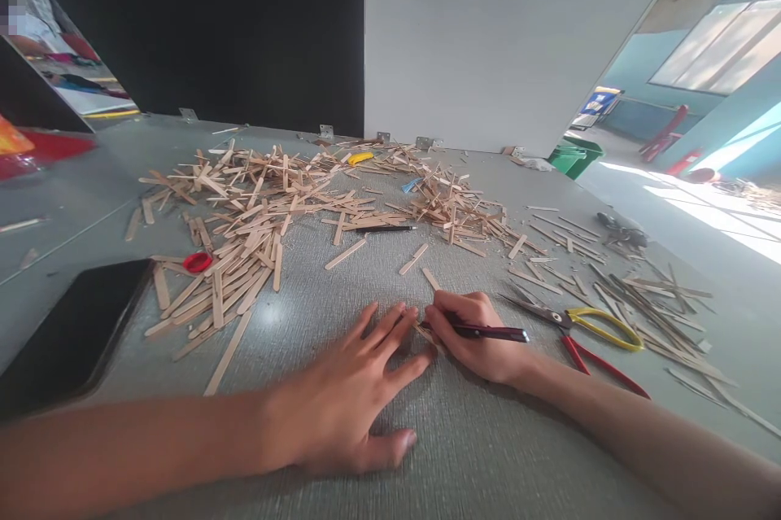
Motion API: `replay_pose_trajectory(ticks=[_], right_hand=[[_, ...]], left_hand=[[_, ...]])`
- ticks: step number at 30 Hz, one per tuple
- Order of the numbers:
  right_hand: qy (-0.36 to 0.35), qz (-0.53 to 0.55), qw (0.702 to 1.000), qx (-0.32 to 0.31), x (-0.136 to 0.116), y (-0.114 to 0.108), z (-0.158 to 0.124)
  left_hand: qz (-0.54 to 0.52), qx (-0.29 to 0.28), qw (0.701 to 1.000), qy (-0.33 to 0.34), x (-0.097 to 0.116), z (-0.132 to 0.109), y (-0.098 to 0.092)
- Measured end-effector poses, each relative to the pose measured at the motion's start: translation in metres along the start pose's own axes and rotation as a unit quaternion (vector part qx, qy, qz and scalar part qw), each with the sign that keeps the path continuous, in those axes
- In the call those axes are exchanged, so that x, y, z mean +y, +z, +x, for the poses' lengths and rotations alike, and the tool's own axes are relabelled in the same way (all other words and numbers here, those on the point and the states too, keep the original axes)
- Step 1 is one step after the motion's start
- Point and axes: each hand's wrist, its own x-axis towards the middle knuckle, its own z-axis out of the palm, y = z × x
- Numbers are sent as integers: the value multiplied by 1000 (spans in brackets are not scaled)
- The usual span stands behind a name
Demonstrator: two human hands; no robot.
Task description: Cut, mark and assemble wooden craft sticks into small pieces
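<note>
My right hand (473, 337) is closed around a dark pen (497, 333), its tip end low at the table and hidden by the fingers. Palm down, my left hand (359, 390) lies with its fingers spread, the fingertips close to the pen. Between the two hands a bit of wooden stick (425, 333) shows, mostly covered. Another craft stick (430, 279) pokes out just beyond my right knuckles. To the right of that hand lie scissors (565, 320) with one yellow and one red handle, blades apart.
Heaps of craft sticks (250, 260) spread across the back and left. A second pen (386, 229), a red ring-shaped cap (197, 262) and a yellow object (359, 158) lie among them. A phone (73, 333) rests at left; cut slivers (659, 316) at right. Upright panels (476, 40) stand behind.
</note>
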Motion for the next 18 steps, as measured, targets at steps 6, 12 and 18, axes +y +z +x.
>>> replay_pose_trajectory(ticks=[6,12,18], right_hand=[[-23,-13,1000,-12,1,0,-1],[-31,-9,999,-29,-2,1,-1],[-34,0,999,-37,-5,-1,0]], left_hand=[[2,12,1000,0,-1,-1,4],[0,2,1000,-4,1,1,1],[4,-8,1000,-8,3,1,-5]])
